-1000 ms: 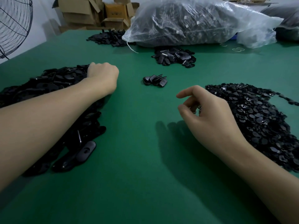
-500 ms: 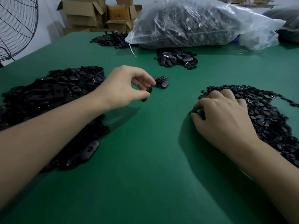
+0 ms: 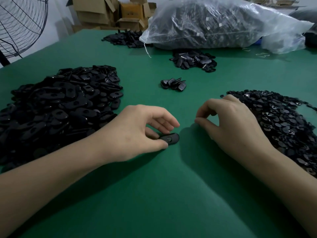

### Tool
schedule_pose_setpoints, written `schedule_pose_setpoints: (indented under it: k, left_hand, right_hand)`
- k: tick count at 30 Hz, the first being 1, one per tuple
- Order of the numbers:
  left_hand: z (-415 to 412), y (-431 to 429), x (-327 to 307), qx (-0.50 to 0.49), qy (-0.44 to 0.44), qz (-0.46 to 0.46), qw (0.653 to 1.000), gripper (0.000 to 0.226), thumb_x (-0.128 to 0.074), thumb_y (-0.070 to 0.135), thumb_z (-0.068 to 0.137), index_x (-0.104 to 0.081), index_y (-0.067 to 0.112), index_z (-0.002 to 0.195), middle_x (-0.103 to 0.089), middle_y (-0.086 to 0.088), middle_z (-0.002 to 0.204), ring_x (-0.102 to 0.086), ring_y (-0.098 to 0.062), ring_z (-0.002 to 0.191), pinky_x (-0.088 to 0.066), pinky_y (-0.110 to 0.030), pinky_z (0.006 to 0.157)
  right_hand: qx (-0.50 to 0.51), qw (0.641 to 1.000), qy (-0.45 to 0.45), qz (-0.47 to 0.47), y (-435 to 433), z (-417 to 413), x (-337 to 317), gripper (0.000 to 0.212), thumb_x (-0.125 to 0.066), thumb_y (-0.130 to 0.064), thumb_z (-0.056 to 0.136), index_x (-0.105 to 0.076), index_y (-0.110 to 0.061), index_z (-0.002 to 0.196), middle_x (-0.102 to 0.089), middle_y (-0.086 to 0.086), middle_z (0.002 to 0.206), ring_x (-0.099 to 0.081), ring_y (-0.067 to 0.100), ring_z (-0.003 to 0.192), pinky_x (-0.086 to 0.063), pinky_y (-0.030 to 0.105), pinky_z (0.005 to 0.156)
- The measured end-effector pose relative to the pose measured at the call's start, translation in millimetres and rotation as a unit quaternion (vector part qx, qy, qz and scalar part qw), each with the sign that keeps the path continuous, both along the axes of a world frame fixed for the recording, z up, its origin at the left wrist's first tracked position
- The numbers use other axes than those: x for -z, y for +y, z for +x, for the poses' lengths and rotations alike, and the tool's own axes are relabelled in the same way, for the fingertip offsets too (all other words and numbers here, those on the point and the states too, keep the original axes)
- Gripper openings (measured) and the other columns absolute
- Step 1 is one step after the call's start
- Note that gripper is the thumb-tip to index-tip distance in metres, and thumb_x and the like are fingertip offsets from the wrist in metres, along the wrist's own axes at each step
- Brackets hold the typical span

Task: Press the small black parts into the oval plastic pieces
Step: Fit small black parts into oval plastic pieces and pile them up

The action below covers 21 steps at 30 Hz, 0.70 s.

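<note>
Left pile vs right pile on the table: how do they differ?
The left pile holds larger oval pieces; the right pile holds much smaller parts. The left pile is heaped higher; the right pile spreads flatter. Both are black and lie on the green table.

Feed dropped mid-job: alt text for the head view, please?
The left hand pinches one oval plastic piece against the green table; the right hand, fingertips drawn together, is beside it, anything held hidden. A pile of oval pieces lies left, small black parts right.
</note>
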<state>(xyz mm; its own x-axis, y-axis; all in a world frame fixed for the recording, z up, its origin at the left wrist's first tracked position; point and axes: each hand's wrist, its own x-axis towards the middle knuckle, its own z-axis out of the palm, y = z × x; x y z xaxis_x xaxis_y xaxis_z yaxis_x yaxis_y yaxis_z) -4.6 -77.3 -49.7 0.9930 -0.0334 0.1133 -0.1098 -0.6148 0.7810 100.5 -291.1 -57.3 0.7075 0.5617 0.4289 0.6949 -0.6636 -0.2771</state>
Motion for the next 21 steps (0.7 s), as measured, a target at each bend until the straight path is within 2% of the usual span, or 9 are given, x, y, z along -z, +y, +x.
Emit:
schedule_pose_setpoints:
  k: [2, 4, 5, 8, 10, 12, 14, 17, 21]
  left_hand:
    - [-1.1, -1.4, 1.0, 0.003, -0.003, 0.023, 1.000, 0.042, -0.084, 0.006, 0.080, -0.075, 0.033, 0.110, -0.075, 0.015, 0.099, -0.070, 0.003, 0.099, -0.058, -0.019, 0.085]
    - [-0.9, -0.9, 1.0, -0.006, -0.008, 0.034, 0.999, 0.042, -0.085, 0.010, 0.080, -0.075, 0.035, 0.112, -0.075, 0.016, 0.099, -0.070, 0.004, 0.097, -0.058, -0.019, 0.085]
    - [-0.8, -0.5, 0.6, -0.010, -0.009, 0.038, 0.999, 0.041, -0.087, 0.013, 0.080, -0.075, 0.036, 0.112, -0.075, 0.017, 0.098, -0.070, 0.004, 0.096, -0.058, -0.020, 0.084]
    - [-0.7, 1.8, 0.3, -0.017, -0.025, 0.076, 0.997, 0.038, -0.089, 0.022, 0.077, -0.076, 0.039, 0.108, -0.075, 0.023, 0.095, -0.070, 0.005, 0.090, -0.057, -0.019, 0.077]
    - [-0.5, 2.7, 2.4, -0.028, -0.040, 0.095, 0.994, 0.036, -0.090, 0.027, 0.075, -0.076, 0.040, 0.106, -0.074, 0.023, 0.093, -0.070, 0.005, 0.083, -0.056, -0.018, 0.071]
    - [0.2, 4.0, 6.1, -0.048, -0.042, 0.069, 0.996, 0.036, -0.092, 0.028, 0.073, -0.077, 0.039, 0.105, -0.075, 0.020, 0.092, -0.071, 0.003, 0.079, -0.056, -0.018, 0.071]
    - [1.6, 4.4, 10.2, -0.065, -0.032, 0.010, 0.997, 0.037, -0.092, 0.028, 0.071, -0.078, 0.038, 0.104, -0.076, 0.017, 0.093, -0.072, -0.002, 0.079, -0.059, -0.021, 0.075]
    - [1.8, 2.4, 15.5, -0.077, -0.032, -0.086, 0.993, 0.035, -0.092, 0.025, 0.071, -0.078, 0.034, 0.102, -0.078, 0.014, 0.095, -0.074, -0.008, 0.083, -0.060, -0.025, 0.083]
    - [-1.0, -4.5, 19.6, -0.088, -0.084, -0.127, 0.984, 0.035, -0.091, 0.019, 0.073, -0.077, 0.032, 0.103, -0.078, 0.012, 0.095, -0.075, -0.007, 0.085, -0.059, -0.019, 0.080]
  right_hand:
    - [-0.017, 0.999, 0.010, 0.048, 2.1, -1.0, 0.7, 0.007, -0.075, -0.028, 0.088, -0.067, -0.026, 0.087, -0.055, -0.023, 0.076, -0.054, 0.009, 0.083, -0.043, 0.030, 0.074]
    - [-0.033, 0.992, 0.059, 0.110, 3.9, -3.0, 0.5, 0.009, -0.076, -0.029, 0.087, -0.067, -0.029, 0.085, -0.067, -0.017, 0.075, -0.059, 0.000, 0.075, -0.041, 0.013, 0.068]
    - [-0.041, 0.986, 0.090, 0.135, 4.6, -4.0, 1.1, 0.009, -0.076, -0.029, 0.087, -0.068, -0.030, 0.083, -0.070, -0.015, 0.074, -0.060, -0.003, 0.071, -0.040, 0.010, 0.065]
    - [-0.060, 0.962, 0.199, 0.178, 6.5, -5.4, 5.0, 0.008, -0.077, -0.031, 0.087, -0.072, -0.028, 0.083, -0.074, -0.011, 0.079, -0.065, 0.002, 0.070, -0.046, 0.015, 0.064]
    - [-0.082, 0.922, 0.297, 0.234, 7.5, -6.7, 7.3, 0.006, -0.078, -0.029, 0.086, -0.076, -0.023, 0.086, -0.077, -0.005, 0.084, -0.071, 0.012, 0.077, -0.054, 0.024, 0.074]
    - [-0.101, 0.881, 0.365, 0.283, 8.2, -8.2, 7.9, 0.005, -0.078, -0.024, 0.086, -0.077, -0.021, 0.090, -0.079, -0.002, 0.089, -0.074, 0.014, 0.086, -0.057, 0.024, 0.081]
    - [-0.116, 0.861, 0.390, 0.306, 8.9, -9.1, 8.1, 0.008, -0.078, -0.018, 0.085, -0.077, -0.019, 0.092, -0.080, 0.000, 0.092, -0.075, 0.013, 0.092, -0.056, 0.020, 0.084]
    - [-0.122, 0.848, 0.401, 0.325, 10.0, -10.6, 6.2, 0.014, -0.079, -0.012, 0.081, -0.076, -0.017, 0.093, -0.080, 0.004, 0.092, -0.076, 0.016, 0.095, -0.057, 0.024, 0.088]
    - [-0.108, 0.845, 0.405, 0.332, 12.0, -15.1, 1.2, 0.028, -0.081, -0.024, 0.068, -0.076, -0.016, 0.095, -0.080, 0.004, 0.089, -0.076, 0.017, 0.091, -0.058, 0.026, 0.088]
